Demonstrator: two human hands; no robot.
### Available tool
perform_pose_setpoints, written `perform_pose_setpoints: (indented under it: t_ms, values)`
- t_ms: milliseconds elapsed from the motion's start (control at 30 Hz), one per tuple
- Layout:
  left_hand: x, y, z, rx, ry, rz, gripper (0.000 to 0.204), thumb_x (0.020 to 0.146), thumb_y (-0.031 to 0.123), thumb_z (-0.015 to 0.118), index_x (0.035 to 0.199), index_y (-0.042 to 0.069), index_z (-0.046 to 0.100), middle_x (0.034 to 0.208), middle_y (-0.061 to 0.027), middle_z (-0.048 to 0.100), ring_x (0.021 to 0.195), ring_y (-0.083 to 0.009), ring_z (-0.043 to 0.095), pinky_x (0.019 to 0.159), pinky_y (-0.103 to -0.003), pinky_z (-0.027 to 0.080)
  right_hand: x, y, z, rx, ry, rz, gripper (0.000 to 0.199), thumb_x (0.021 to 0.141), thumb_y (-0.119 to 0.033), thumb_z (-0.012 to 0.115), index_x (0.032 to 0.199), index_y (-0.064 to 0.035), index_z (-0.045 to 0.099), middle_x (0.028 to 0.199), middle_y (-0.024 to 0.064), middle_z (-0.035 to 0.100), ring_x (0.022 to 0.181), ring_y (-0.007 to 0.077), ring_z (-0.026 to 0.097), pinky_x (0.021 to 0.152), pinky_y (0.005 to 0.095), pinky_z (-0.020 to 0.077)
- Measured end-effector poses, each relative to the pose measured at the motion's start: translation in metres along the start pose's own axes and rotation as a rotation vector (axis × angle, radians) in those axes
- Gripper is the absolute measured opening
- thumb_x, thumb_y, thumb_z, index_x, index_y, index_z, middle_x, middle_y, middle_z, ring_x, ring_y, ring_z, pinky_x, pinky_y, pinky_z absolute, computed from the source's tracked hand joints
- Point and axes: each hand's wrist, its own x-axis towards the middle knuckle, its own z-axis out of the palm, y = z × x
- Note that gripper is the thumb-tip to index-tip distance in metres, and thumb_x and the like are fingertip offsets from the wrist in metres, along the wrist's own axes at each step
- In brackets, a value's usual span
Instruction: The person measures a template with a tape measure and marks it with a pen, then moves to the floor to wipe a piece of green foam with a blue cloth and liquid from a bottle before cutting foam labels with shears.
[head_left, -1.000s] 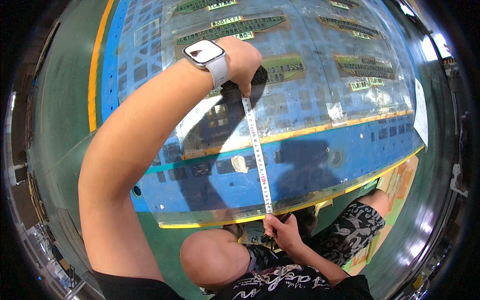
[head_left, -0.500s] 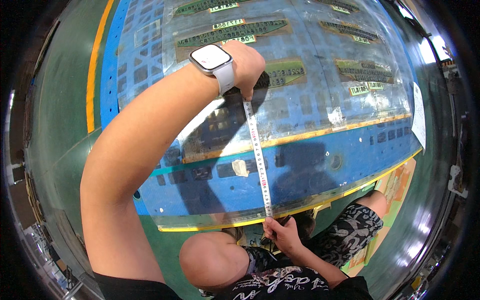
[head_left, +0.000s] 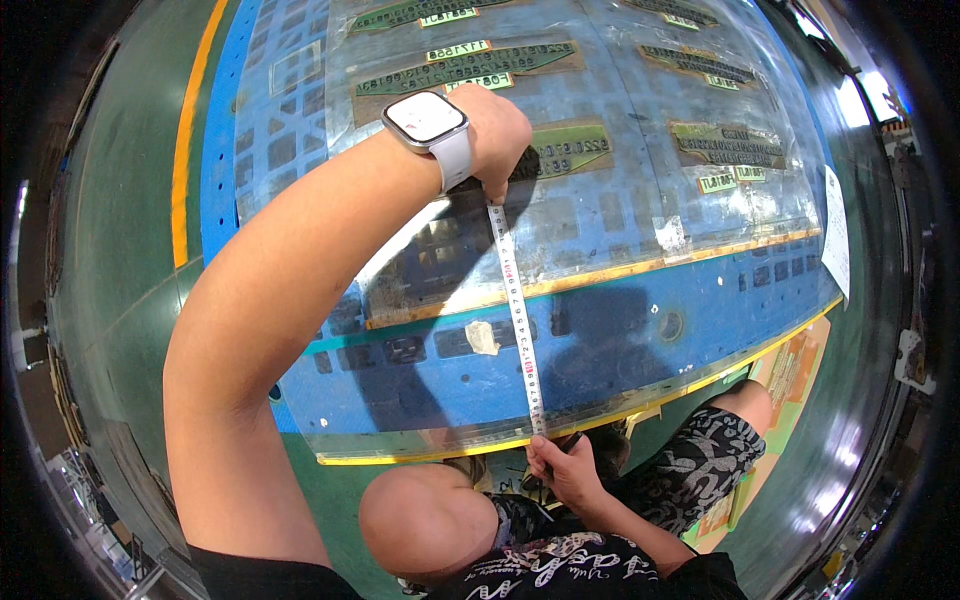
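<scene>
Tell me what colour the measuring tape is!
The measuring tape is white with black and red markings, best seen in the head view.

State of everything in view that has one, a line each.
Tape measure, pulled out, roughly straight
Left hand, at tape's far end, grip partly hidden
Right hand, closed at tape's near end
Watch, strapped on, face up
Beige patch, flat, uneven-edged

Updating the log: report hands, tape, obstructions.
Left hand at far end of measuring tape. Right hand grips near end, yellow edge. Tape stretched between; pale scrap beside, not across.
</scene>
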Motion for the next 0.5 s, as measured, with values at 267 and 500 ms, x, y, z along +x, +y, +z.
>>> perform_pose_setpoints:
  t_ms: [267, 500]
  values:
    - [0.005, -0.002, 0.012, 0.054, 0.071, 0.016, 0.048, 0.060, 0.043, 0.077, 0.084, 0.001, 0.068, 0.079, -0.0149, 0.065, 0.078, -0.0322, 0.064, 0.069, -0.040, 0.051, -0.001, -0.003, 0.003, -0.020, -0.022, -0.011, 0.012, 0.086, -0.010, 0.058, 0.080, -0.0006, 0.053, 0.064, 0.0026, 0.049, 0.052, 0.0101, 0.043, 0.048, 0.0251, 0.0333]
    - [0.003, 0.001, 0.008, 0.002, 0.095, 0.025, 0.049, 0.058, 0.043, 0.077, 0.083, 0.003, 0.067, 0.079, -0.0154, 0.065, 0.079, -0.0336, 0.063, 0.070, -0.041, 0.051, -0.049, -0.062, -0.031, -0.715, -0.217, -0.092, 0.032, 0.081, -0.020, 0.070, 0.104, -0.0018, 0.056, 0.085, 0.0039, 0.060, 0.081, 0.0104, 0.057, 0.071, 0.0270, 0.0480]
